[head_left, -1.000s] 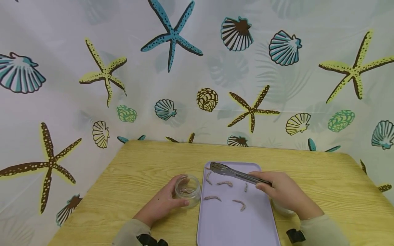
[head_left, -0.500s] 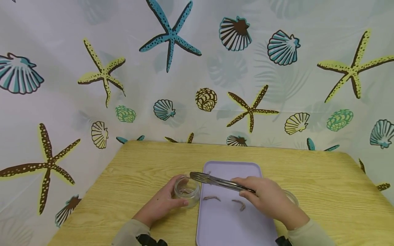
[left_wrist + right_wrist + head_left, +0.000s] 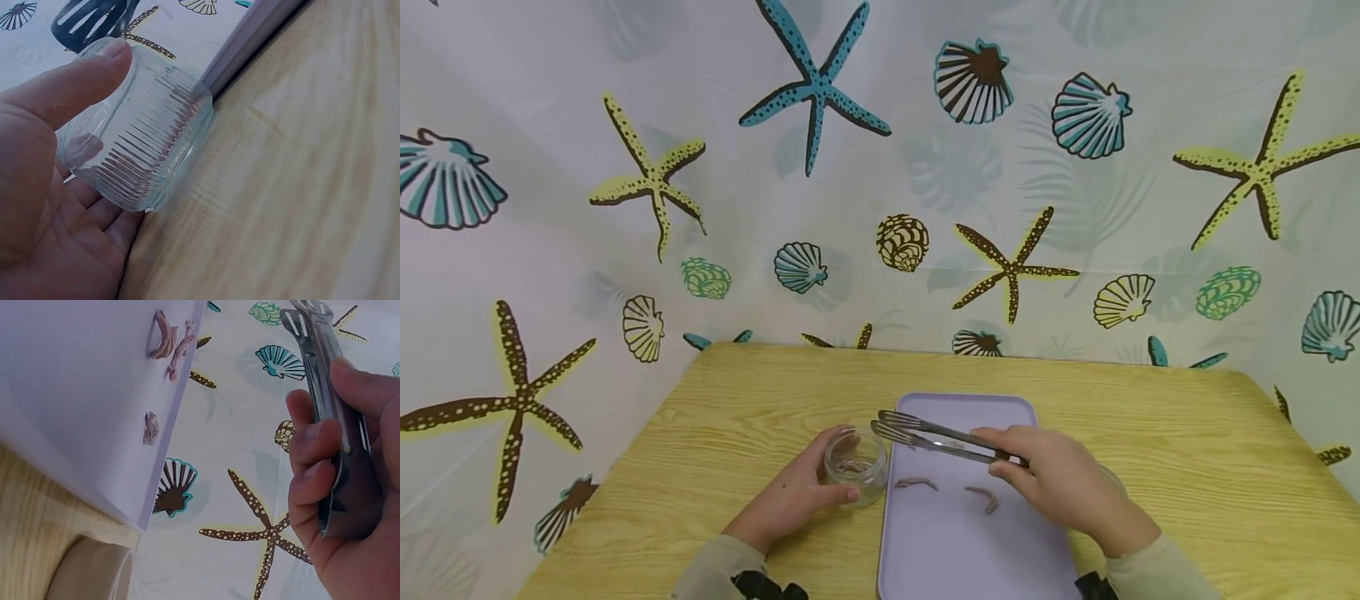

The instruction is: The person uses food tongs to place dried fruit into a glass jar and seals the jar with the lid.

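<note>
In my head view, the left hand (image 3: 801, 496) clasps a clear, round glass jar (image 3: 868, 487) beside a lavender rectangular tray (image 3: 977, 550), over which the right hand (image 3: 1063, 483) grips silver metal tongs (image 3: 940, 430), tips apart. My left-wrist view shows the jar ribbed; my right-wrist view shows shrivelled brown pieces (image 3: 165, 340) on the tray.

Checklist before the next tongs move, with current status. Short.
1. Jar steadied: ok, gripped by the left hand.
2. Jar mouth uncovered: ok, no lid on it.
3. Tongs secure: ok, held in the right hand.
4. Tongs open: ok, arms apart in the head view.
5. Pieces reachable on the tray: ok, two lie in plain view.
6. Tips' height relative to jar rim: cannot tell.
</note>
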The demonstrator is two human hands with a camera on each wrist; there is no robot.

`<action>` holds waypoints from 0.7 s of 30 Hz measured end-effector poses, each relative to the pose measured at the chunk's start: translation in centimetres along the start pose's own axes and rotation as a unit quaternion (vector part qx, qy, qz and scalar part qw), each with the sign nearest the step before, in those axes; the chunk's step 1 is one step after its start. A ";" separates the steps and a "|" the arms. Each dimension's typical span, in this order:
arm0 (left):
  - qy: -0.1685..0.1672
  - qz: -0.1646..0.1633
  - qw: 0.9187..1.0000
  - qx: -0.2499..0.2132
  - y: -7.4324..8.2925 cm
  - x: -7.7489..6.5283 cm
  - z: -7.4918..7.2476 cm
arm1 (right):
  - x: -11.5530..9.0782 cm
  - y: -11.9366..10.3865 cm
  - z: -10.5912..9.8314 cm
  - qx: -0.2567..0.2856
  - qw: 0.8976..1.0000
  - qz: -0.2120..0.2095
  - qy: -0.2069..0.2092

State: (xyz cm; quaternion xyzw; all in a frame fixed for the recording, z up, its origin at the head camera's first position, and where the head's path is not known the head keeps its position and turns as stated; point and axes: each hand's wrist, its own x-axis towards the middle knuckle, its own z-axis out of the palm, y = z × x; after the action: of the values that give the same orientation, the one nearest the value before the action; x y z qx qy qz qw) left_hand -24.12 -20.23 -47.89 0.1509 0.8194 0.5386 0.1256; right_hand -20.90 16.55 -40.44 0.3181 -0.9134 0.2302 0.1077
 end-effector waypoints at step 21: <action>0.000 0.000 1.000 0.004 0.1 -0.1 -0.1 | 0.4 1.3 0.9 -0.048 0.989 0.116 -0.077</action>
State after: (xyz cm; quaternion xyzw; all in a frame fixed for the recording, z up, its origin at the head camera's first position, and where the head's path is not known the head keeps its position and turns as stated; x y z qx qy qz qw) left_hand -24.05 -20.30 -47.78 0.1513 0.8213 0.5356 0.1256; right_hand -22.06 16.78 -41.52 0.2212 -0.9596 0.1721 0.0250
